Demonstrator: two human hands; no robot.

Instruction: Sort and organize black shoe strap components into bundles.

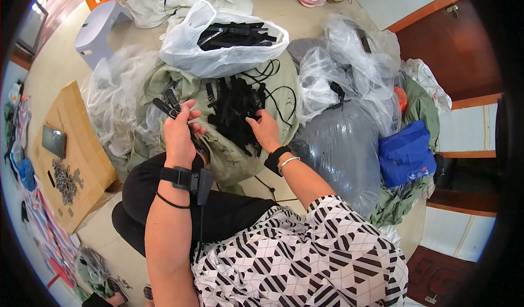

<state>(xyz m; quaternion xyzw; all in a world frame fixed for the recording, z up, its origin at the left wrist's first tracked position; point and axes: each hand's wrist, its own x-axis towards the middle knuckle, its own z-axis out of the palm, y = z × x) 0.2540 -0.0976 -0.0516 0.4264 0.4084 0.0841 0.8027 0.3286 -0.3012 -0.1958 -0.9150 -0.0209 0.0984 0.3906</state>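
My left hand (pixel 180 128) is closed on a black strap with a buckle (pixel 168 105), its ends sticking up past the fingers. To the right, my right hand (pixel 263 128) reaches into a heap of black straps (pixel 232 110); thumb and fingers pinch at the heap's right edge, and what they hold is hard to make out. The heap lies on a stuffed pale-green sack (pixel 218 162) in front of me. Behind it stands a white plastic bag (pixel 191 55), open at the top, with more black straps (pixel 234 35) inside.
At left, a cardboard sheet (pixel 90 181) bears a pile of small metal pieces (pixel 64 184) and a dark flat case (pixel 54 141). Clear plastic bags (pixel 117 99), a big grey plastic-wrapped bundle (pixel 341 148) and a blue bag (pixel 406 151) crowd both sides. A grey stool (pixel 101 31) stands far left.
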